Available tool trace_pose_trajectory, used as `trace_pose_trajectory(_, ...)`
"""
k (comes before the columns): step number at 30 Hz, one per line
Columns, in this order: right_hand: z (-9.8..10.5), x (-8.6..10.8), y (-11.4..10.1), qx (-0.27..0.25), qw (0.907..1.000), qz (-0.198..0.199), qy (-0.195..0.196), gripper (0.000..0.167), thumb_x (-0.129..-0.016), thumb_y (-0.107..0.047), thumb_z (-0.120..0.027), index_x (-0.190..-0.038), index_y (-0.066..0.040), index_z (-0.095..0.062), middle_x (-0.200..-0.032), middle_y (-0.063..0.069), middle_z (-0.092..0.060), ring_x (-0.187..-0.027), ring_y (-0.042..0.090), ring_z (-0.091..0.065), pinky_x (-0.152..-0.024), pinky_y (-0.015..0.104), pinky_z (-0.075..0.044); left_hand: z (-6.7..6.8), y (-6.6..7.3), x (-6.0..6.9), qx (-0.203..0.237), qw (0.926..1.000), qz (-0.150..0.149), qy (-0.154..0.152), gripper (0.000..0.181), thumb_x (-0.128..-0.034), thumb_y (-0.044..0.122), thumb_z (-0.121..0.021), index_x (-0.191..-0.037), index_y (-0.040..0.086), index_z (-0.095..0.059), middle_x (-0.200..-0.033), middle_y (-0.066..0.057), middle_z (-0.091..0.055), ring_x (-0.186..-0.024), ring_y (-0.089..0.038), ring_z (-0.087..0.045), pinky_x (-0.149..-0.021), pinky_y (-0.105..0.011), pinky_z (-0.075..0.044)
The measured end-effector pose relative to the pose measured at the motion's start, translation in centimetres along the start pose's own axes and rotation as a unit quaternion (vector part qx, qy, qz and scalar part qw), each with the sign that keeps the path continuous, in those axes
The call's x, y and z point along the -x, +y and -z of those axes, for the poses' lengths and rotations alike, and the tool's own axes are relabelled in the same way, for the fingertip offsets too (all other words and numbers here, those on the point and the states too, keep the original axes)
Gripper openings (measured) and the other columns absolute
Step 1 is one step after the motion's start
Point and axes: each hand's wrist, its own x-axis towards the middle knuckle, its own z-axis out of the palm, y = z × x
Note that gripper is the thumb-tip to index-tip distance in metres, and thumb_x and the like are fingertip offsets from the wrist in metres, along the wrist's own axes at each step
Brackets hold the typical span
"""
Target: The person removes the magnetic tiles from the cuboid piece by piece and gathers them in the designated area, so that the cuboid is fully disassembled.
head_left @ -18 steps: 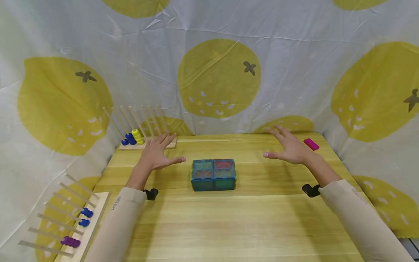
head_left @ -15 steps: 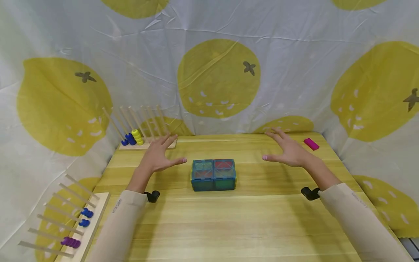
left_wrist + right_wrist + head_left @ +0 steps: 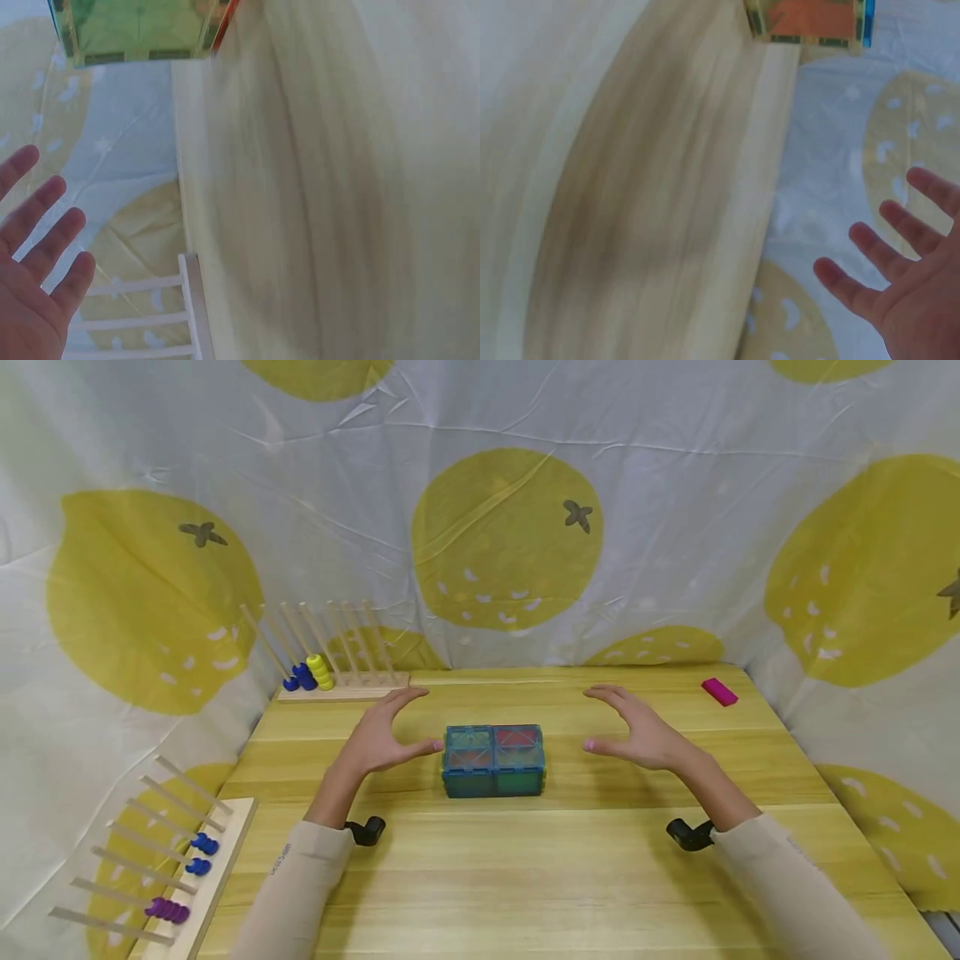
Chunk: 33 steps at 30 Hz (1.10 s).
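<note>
A box of translucent tiles (image 3: 492, 761), blue-edged with red and green panels, sits mid-table in the head view. My left hand (image 3: 377, 737) hovers at its left side, thumb tip close to the box, fingers spread and holding nothing. On the other side my right hand (image 3: 642, 732) is held in the air with a wider gap to the box, its fingers apart. The left wrist view has the box's green end (image 3: 137, 28) at the top, beyond the left hand (image 3: 34, 262). An orange end panel (image 3: 810, 19) appears above the right hand (image 3: 911, 262) in the right wrist view.
A wooden peg rack (image 3: 341, 692) with blue and yellow beads stands at the back left. Another rack (image 3: 217, 868) with blue and purple beads is at the left edge. A pink block (image 3: 720, 692) lies at the back right. Patterned cloth (image 3: 675, 552) hangs behind the table.
Both hands have moved inward and slightly toward the front edge, closer to the box. The box, racks and pink block have stayed in place on the table.
</note>
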Motion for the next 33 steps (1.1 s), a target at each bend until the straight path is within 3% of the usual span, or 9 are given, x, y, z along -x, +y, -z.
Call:
trace_pose_trajectory(7,-2.0,0.0,-1.1,-0.068,0.9971,0.031,0.015,0.083,-0.088,-0.043,-0.081,-0.156,-0.02,-0.041,-0.157,0.007,-0.043,-0.14,0.036,-0.046,-0.107,0.062,-0.046,-1.9,0.6,0.8,0.053,0.9983,-0.025,-0.002,0.091,-0.0771,0.061,-0.084,-0.155,0.039,-0.043,-0.162,-0.002,-0.041,-0.15,-0.036,-0.038,-0.112,-0.07,-0.036)
trace_pose_trajectory(17,-4.3,-0.1,-2.2,-0.14,0.9884,0.056,0.017,0.077,-0.087,-0.035,-0.083,-0.153,-0.024,-0.044,-0.153,0.003,-0.048,-0.137,0.038,-0.051,-0.105,0.059,-0.05,-3.8,0.3,1.4,0.095,0.9933,-0.065,-0.008,0.088,-0.0779,0.051,-0.087,-0.153,0.028,-0.048,-0.155,-0.002,-0.049,-0.139,-0.032,-0.05,-0.114,-0.057,-0.043)
trace_pose_trajectory(33,-6.6,-1.0,-2.9,-0.135,0.9889,0.059,0.016,0.079,-0.085,-0.037,-0.085,-0.152,-0.022,-0.047,-0.152,0.004,-0.049,-0.132,0.031,-0.055,-0.1,0.054,-0.054,-4.4,0.9,1.7,0.126,0.9889,-0.078,-0.012,0.08,-0.08,0.044,-0.087,-0.15,0.03,-0.051,-0.149,0.001,-0.054,-0.135,-0.033,-0.054,-0.112,-0.057,-0.045)
